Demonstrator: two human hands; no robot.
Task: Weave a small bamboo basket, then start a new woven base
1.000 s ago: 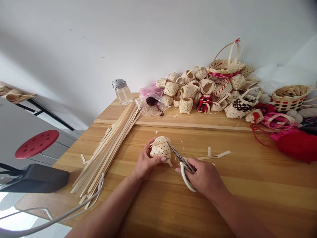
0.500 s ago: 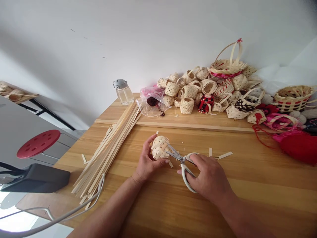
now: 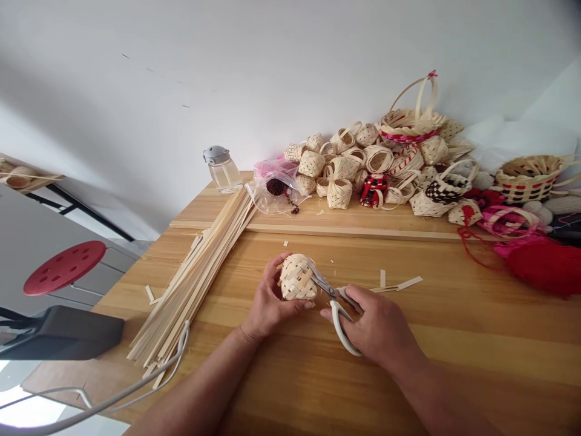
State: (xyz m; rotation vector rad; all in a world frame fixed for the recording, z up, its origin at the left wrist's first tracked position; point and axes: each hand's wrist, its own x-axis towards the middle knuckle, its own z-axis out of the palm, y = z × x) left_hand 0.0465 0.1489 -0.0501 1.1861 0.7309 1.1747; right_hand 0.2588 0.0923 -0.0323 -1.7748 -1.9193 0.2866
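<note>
My left hand (image 3: pixel 271 301) is wrapped around a small round basket (image 3: pixel 297 277) woven from pale flat strips, with the thumb along its lower side. My right hand (image 3: pixel 379 324) grips the white handles of a pair of scissors (image 3: pixel 333 293). The scissor blades point left and touch or nearly touch the right side of the woven basket; exactly where the tips sit is hard to make out. Small cut strip pieces (image 3: pixel 409 283) lie on the wooden table to the right of the scissors.
A bundle of long pale strips (image 3: pixel 200 278) lies on the left. Along the wall are a water bottle (image 3: pixel 222 171), a clear plastic bag (image 3: pixel 278 192), several small woven baskets (image 3: pixel 338 163) and red yarn (image 3: pixel 544 266). A white cable (image 3: pixel 131 384) crosses the near left corner; a red stool (image 3: pixel 66 266) stands beyond.
The basket has been turned in my left hand and moved slightly down and right. The scissor handles have come closer together. The view has shifted a little.
</note>
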